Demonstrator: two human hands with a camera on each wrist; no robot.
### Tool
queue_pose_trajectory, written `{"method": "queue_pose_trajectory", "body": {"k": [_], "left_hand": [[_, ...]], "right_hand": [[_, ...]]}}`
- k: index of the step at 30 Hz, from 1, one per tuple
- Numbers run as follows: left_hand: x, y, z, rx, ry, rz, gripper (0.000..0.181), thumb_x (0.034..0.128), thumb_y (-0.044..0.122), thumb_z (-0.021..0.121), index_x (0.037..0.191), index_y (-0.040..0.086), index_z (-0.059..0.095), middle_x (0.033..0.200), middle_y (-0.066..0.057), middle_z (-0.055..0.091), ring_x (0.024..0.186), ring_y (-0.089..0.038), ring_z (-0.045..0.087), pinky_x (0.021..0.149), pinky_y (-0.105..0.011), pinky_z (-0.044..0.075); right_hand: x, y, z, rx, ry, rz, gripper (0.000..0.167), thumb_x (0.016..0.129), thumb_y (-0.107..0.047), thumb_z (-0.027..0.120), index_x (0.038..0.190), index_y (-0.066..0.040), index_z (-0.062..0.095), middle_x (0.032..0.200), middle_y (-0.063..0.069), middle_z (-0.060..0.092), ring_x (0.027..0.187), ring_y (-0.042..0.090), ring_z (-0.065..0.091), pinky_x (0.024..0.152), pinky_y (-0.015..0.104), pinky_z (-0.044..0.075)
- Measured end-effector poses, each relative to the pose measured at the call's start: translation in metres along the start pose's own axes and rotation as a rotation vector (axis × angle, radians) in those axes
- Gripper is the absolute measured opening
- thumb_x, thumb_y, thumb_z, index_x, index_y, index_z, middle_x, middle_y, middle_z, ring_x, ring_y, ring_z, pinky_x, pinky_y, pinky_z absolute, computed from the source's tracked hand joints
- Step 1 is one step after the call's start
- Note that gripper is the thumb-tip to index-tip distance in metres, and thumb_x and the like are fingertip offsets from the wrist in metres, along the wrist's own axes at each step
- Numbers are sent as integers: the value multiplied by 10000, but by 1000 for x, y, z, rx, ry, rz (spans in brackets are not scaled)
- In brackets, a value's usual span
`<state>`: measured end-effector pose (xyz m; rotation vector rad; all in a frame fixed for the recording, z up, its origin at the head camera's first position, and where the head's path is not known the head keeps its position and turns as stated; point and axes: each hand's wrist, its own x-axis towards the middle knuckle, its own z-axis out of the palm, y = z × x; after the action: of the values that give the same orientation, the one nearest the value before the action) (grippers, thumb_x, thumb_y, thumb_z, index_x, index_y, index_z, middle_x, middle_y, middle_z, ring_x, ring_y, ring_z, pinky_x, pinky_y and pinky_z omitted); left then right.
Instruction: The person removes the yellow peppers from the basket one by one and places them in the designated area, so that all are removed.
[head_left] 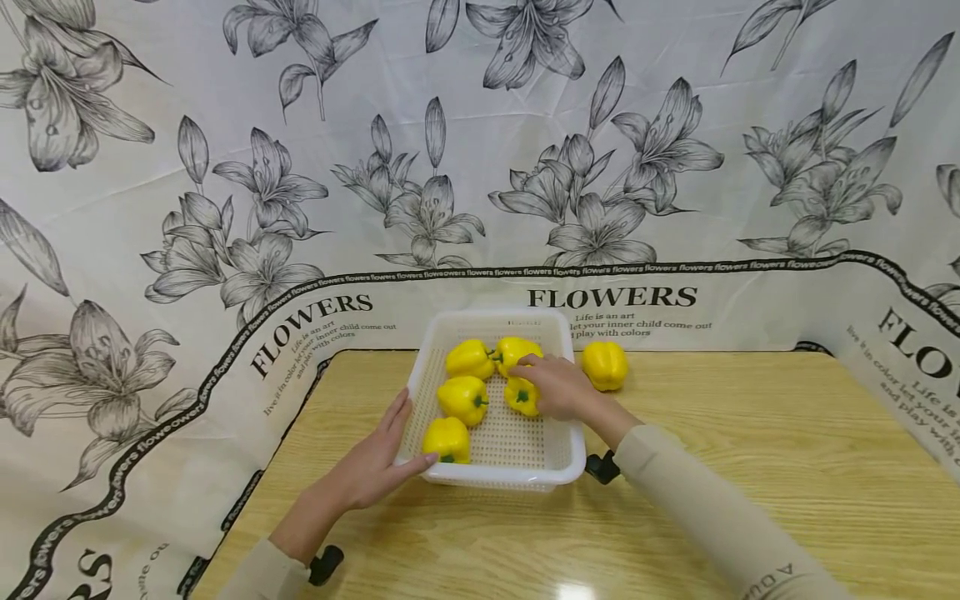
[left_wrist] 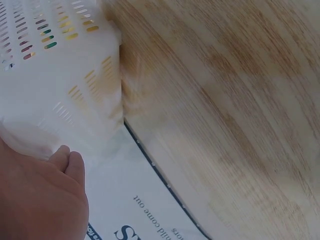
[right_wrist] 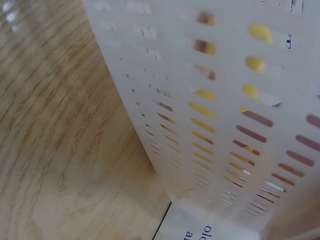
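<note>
A white perforated plastic basket [head_left: 504, 477] stands on the table with several yellow bell peppers [head_left: 462, 398] in it. My left hand [head_left: 375, 458] grips its left side near the front corner, thumb over the rim. From the left wrist view, the left fingers [left_wrist: 75, 167] curl against the basket's outer wall [left_wrist: 55, 85]. Inside the basket, on its right side, my right hand [head_left: 561, 387] holds a yellow bell pepper [head_left: 522, 397] whose green stem faces the front. Only the basket's slotted wall [right_wrist: 180, 125] shows in the right wrist view, with yellow and skin glimpsed through the slots.
One more yellow bell pepper [head_left: 604, 365] lies on the wooden table [head_left: 750, 433], right of the basket. A white flower-printed cloth [head_left: 465, 192] hangs behind the table and along its sides.
</note>
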<state>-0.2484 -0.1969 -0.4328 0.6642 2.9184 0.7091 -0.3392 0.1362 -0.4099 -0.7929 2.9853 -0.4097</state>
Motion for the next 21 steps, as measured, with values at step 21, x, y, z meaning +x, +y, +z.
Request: {"method": "queue_pose_trajectory", "body": {"k": [21], "left_hand": [[0, 0, 0, -11, 0, 0, 1046, 958, 742, 463, 1645, 83, 32, 1702, 27, -124, 1533, -359, 216, 1206, -539, 282]], "right_hand": [[-3, -1, 0, 6, 22, 8, 713, 794, -403, 882, 1411, -166, 617, 1373, 80, 596, 1206, 299, 563, 1009, 514, 469]]}}
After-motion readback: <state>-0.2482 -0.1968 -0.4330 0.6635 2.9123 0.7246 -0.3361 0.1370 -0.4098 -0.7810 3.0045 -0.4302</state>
